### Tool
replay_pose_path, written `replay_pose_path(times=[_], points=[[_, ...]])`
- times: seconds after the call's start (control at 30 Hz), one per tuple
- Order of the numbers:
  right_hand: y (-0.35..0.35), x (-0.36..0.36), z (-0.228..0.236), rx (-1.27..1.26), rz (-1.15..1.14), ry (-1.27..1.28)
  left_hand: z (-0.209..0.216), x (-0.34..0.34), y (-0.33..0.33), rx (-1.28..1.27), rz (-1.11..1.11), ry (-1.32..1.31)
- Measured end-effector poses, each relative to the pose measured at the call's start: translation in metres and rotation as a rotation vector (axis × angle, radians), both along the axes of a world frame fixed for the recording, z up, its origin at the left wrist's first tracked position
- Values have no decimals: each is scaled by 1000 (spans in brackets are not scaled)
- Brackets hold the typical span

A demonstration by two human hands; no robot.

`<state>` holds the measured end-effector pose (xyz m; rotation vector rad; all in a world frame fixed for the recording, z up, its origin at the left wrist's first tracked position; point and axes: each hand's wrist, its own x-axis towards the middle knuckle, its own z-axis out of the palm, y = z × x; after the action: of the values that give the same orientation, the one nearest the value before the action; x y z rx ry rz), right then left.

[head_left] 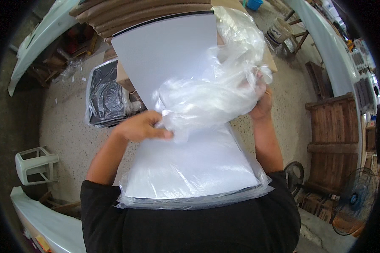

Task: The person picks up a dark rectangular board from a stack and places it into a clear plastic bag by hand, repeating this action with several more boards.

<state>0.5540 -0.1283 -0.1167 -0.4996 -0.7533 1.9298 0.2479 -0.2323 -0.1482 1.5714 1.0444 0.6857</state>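
A bunched clear plastic bag (207,101) stretches between my two hands, partly smeared by motion. My left hand (141,126) pinches its left end between thumb and fingers. At the other end my right hand (261,99) is closed on the plastic, its fingers partly covered by the film. Under the bag, close against my body, lies a stack of white sheets (190,168) wrapped in clear plastic. Beyond it a large pale grey board (164,46) with a dark far edge lies flat, its near part hidden by the bag.
More loose clear film (240,29) lies right of the board. Layered brown cardboard (126,14) is behind. Plastic-wrapped dark panels (107,92) sit at left, above a white stool (37,164). To the right are a wooden pallet (333,130), a fan (354,200) and a bucket (278,31).
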Motion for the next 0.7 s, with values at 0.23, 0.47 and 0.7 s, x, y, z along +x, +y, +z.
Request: replay_pose_path(times=[0.23, 0.47, 0.7], points=[[-12, -18, -11, 740, 644, -491, 18, -13, 23, -403, 831, -647], [-22, -18, -29, 61, -65, 321, 4, -2, -7, -209, 100, -463], [44, -48, -16, 573, -890, -1127, 43, -30, 19, 264, 357, -421]])
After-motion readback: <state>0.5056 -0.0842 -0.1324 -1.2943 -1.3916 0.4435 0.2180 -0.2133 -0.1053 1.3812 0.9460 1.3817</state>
